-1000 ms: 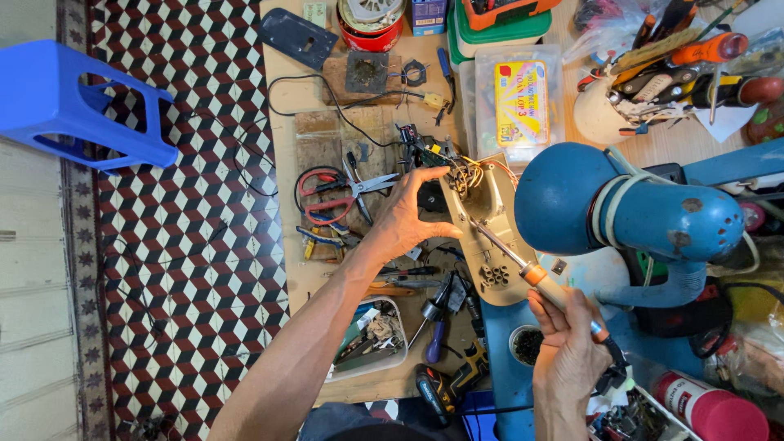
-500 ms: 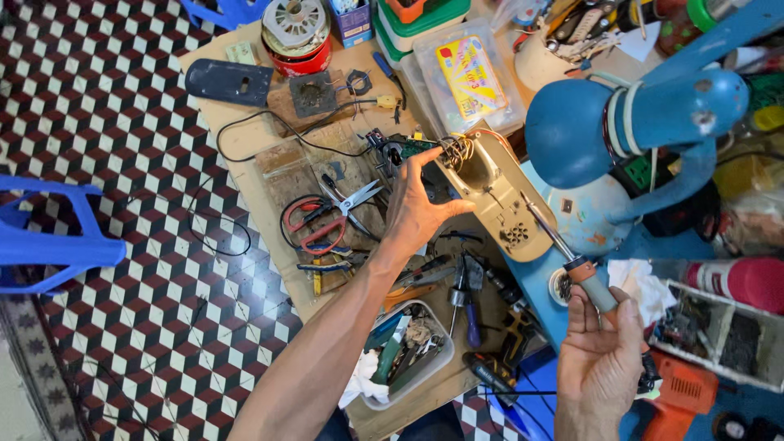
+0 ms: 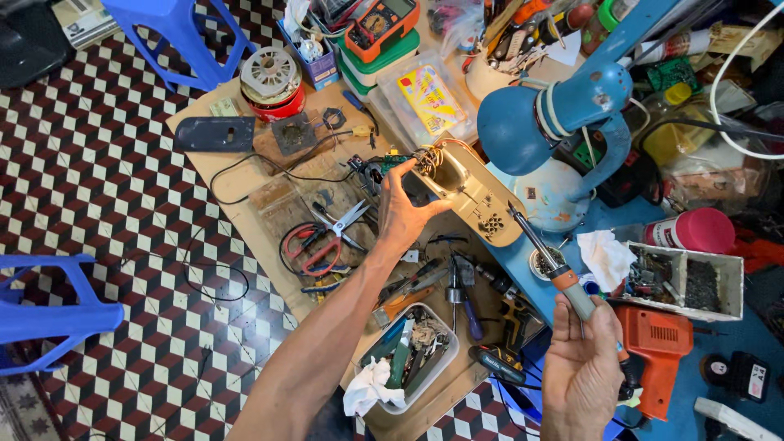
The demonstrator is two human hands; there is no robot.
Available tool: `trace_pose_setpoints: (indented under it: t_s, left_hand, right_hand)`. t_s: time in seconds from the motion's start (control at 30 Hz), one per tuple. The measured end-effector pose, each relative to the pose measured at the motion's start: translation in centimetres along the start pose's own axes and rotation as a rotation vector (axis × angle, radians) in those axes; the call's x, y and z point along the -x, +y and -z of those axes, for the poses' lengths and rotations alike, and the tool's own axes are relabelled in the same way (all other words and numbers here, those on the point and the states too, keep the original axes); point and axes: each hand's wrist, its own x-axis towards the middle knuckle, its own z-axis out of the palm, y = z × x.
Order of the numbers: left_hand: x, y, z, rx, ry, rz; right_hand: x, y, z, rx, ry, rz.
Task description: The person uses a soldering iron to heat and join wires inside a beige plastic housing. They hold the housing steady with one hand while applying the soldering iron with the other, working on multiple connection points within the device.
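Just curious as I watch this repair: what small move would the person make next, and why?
Probably bring the grey-handled soldering iron in the right hand back toward the open beige plastic casing. The left hand steadies that casing, its wires exposed, while the iron's tip hangs clear of it.

You have bright, even light from above across the worktop (image 3: 237, 212), with only soft, short shadows under tools. Colours are vivid and focus is sharp. Wide-angle distortion bends the tiled floor (image 3: 106, 204) near the edges
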Motion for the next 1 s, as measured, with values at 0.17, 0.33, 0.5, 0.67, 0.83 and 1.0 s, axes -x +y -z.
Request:
trace_pose_setpoints:
  t_s: [0.17,0.33,0.5,0.67,0.83,1.0]
  left_hand:
    - [-0.3,0.7,1.1,-0.067,-0.064,-0.068]
    - [-1.4,1.0,5.1,-0.300,-0.194,-0.419]
    - [-6.6,-0.4,6.2,-0.227,-0.498,-0.664]
    - [-10.0,-1.1,5.3,-0.155,-0.647,-0.834]
    - [-11.4,-2.0,4.4,-0.085,-0.736,-0.898]
    - [-11.0,-2.6,4.0,-0.063,-0.721,-0.921]
  right_hand:
    - [-0.2,1.3,-1.4,0.156,0.024,0.034]
    - [0.4,3.8,-1.1,0.236,0.092,0.100]
    - [2.2,7.1,-1.9,0.270,0.221,0.200]
    - [3.4,8.9,-5.9,0.384,0.352,0.256]
    - [3.4,9.2,-9.0,0.500,0.425,0.223]
    - [3.1,9.6,-9.1,0.486,0.393,0.152]
